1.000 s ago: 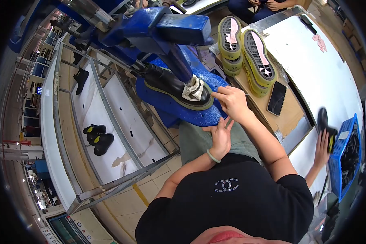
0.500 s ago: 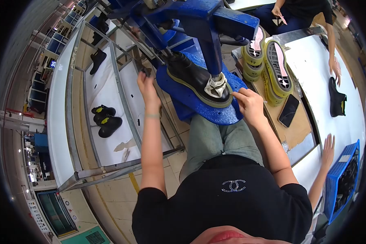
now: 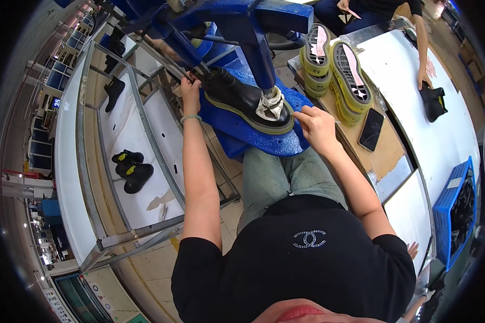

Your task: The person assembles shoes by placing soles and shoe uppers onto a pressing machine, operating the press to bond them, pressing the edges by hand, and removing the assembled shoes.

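A black boot [image 3: 237, 101] with a yellowish sole edge lies on the blue machine plate [image 3: 283, 144]. The blue press arm [image 3: 264, 67] comes down on its toe, over a crumpled white cloth [image 3: 270, 105]. My right hand [image 3: 318, 128] is closed at the toe's edge, pinching a thin tool whose end sticks out behind the fingers. Up at the left, beside the boot's shaft, my left hand [image 3: 190, 96] has its fingers curled at the machine's metal rod; whether they grip it is unclear.
Yellow-green soles [image 3: 352, 81] stand stacked on a board beside a phone [image 3: 371, 130]. At right are a blue basket [image 3: 451, 204] and another person's hand touching a black boot [image 3: 434, 103]. A metal rack [image 3: 140, 97] holding black boots is on the left.
My left hand has gone from beside my right hand to the boot's shaft at upper left. My right hand has stayed at the toe. A co-worker's hand has reached the boot at right.
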`<state>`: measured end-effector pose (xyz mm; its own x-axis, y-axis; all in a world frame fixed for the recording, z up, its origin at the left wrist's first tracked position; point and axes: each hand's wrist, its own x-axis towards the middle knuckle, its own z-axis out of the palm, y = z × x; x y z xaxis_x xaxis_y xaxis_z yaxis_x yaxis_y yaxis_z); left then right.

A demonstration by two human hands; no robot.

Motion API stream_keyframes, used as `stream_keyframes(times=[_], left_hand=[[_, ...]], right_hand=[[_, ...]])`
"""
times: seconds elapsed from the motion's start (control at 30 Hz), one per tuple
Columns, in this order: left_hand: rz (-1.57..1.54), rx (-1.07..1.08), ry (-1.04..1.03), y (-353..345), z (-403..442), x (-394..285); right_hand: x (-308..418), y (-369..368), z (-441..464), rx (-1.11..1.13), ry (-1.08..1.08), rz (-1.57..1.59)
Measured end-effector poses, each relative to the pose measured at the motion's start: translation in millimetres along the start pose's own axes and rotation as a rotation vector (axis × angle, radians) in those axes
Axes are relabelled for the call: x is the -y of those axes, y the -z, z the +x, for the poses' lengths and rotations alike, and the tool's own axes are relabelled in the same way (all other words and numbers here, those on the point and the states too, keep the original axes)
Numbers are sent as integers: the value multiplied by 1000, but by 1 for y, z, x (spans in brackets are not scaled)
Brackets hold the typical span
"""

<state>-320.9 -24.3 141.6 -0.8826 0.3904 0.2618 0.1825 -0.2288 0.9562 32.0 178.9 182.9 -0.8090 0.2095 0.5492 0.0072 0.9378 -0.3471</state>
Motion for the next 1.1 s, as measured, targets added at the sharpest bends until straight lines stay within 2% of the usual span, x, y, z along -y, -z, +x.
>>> stream_keyframes(times=[0.3, 0.5, 0.63, 0.83, 0.93, 1.0, 1.1], left_hand=[[74, -50, -12, 21, -37, -11], [196, -135, 18, 38, -119, -37], [183, -172, 70, 25, -184, -65], [284, -111, 51, -29, -268, -97], [363, -25, 89, -48, -289, -112], [304, 46, 229, -61, -298, -125], [459, 109, 224, -78, -305, -134]], right_hand=[[-12, -5, 10, -23, -36, -53], [-33, -23, 29, -90, -71, -101], [-50, -44, 53, -139, -27, -91], [-47, -76, 81, -150, -19, -29], [-37, -86, 82, -157, -23, 18], [-30, -91, 81, -165, -25, 64], [-21, -92, 77, -112, -43, 152]])
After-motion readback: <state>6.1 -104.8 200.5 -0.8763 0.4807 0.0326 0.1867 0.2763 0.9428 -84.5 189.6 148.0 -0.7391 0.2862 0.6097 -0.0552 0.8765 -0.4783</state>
